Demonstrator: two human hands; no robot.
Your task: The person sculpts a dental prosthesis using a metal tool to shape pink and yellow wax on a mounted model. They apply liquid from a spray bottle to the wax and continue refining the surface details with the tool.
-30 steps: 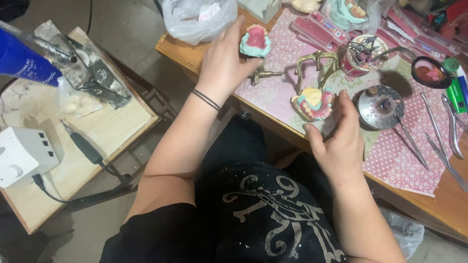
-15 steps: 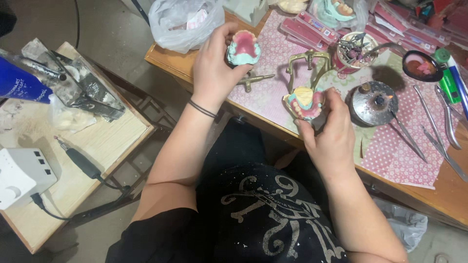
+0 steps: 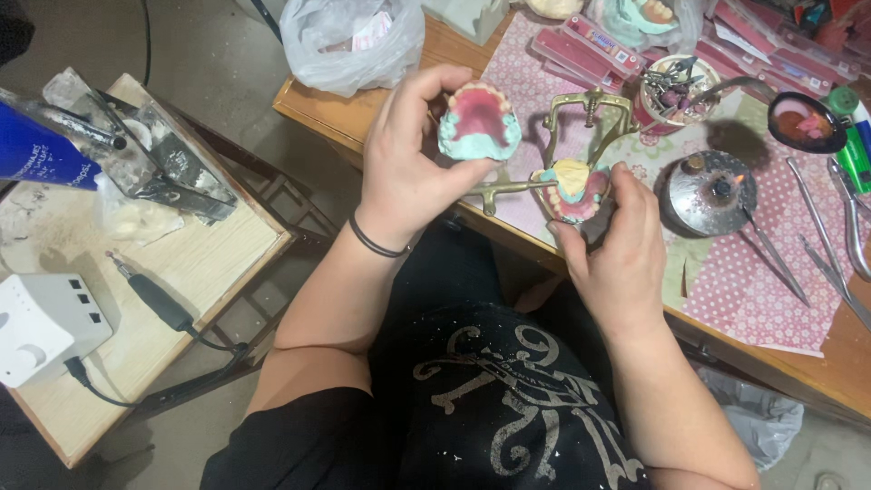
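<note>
Pink upper cast point(image 3: 479, 121) pinched in left hand point(image 3: 413, 163) | right hand point(image 3: 617, 254) grips lower cast point(image 3: 572, 189) | risk: loose fingertip hold, cast drops, teeth chip

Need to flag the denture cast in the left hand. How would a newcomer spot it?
Start at the wooden table with the pink dotted cloth. Above its near edge, the left hand holds a pale green cast. Unlike the right hand's yellow-topped cast, it shows an open pink palate ringed with teeth.
</note>
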